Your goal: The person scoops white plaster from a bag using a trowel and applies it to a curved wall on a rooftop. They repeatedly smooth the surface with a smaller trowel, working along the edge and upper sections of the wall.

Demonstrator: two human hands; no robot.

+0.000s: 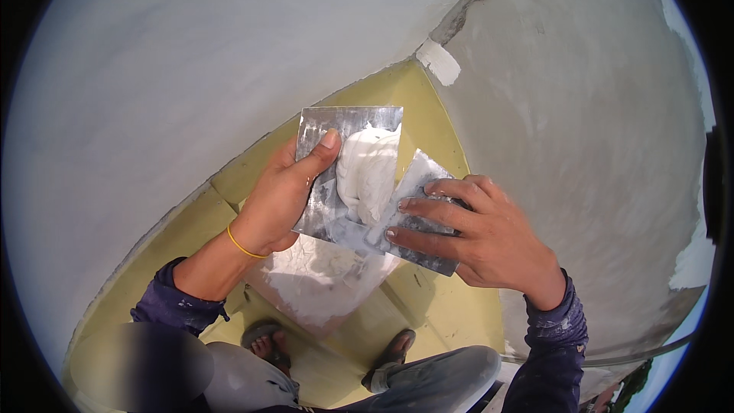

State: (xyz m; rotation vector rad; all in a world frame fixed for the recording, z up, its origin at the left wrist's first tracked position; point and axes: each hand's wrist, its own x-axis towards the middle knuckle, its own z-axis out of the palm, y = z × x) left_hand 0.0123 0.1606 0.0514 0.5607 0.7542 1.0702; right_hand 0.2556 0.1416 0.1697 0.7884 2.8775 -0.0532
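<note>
My left hand (287, 191) grips a square metal plate (317, 199) by its left side, thumb on top, with a thick mound of white paste (363, 164) on the plate. My right hand (470, 233) holds a smaller metal blade (413, 180), fingertips spread over its face, tilted against or just beside the plate's lower right, with white paste smeared on it. Beneath both hands lies a pale pinkish tray or board (313, 291) coated in white paste, partly hidden by the tools.
A yellow ledge (459, 313) holds my sandaled feet (390, 352). A smooth pale wall (168, 69) rises at left; a grey wall (581, 145) with white patches (437, 61) is at right, meeting it in a rough seam. A dark pipe or cable (634, 355) curves at lower right.
</note>
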